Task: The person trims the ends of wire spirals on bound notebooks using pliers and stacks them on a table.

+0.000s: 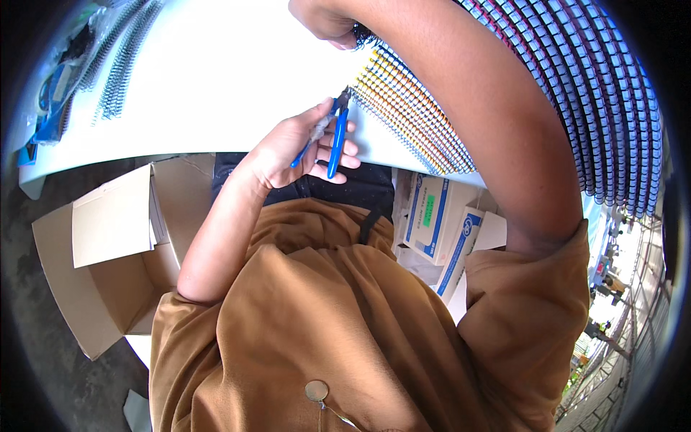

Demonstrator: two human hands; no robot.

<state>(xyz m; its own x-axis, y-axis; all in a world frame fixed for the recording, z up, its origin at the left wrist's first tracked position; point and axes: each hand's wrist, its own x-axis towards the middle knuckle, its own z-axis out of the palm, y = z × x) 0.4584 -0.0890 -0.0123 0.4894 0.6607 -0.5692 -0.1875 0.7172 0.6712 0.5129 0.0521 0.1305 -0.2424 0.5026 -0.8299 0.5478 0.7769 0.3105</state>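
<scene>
While left fingers (pixel 350 148) clasp blue pliers (pixel 337 142), right hand (pixel 325 20) cropped at top, finger pose unclear

Can see cutters (pixel 337 144), blue handles spread, dark nose pointing up close to spiral coils (pixel 412 115). Can also see the coils' yellow-to-orange tint and parallel rows, slanting across the white table (pixel 216 93).
</scene>
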